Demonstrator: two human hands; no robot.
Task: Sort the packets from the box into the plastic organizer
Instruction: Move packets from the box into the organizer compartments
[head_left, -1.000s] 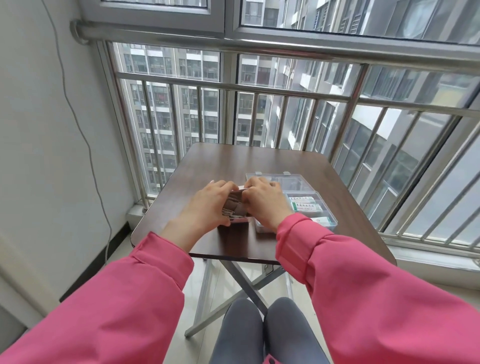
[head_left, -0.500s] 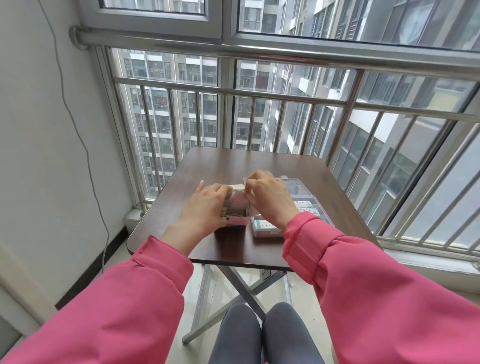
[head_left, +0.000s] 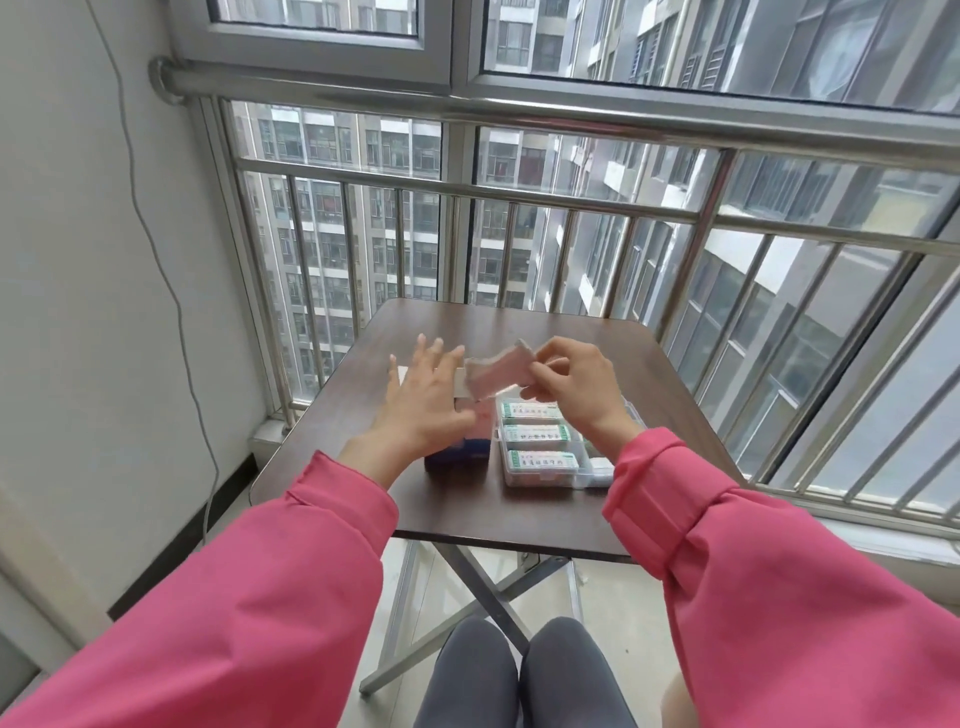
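Dark folding table by barred window

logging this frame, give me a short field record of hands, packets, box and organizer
left hand: open, fingers spread over the box
right hand: pinches a stack of pink packets
box: on table, left of organizer
plastic organizer: three near compartments each hold a green-and-white packet
table: dark wood, folding legs

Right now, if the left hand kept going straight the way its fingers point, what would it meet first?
Probably nothing on the table: the left hand points away over the box, toward bare tabletop and then the window railing. Depth is unclear.
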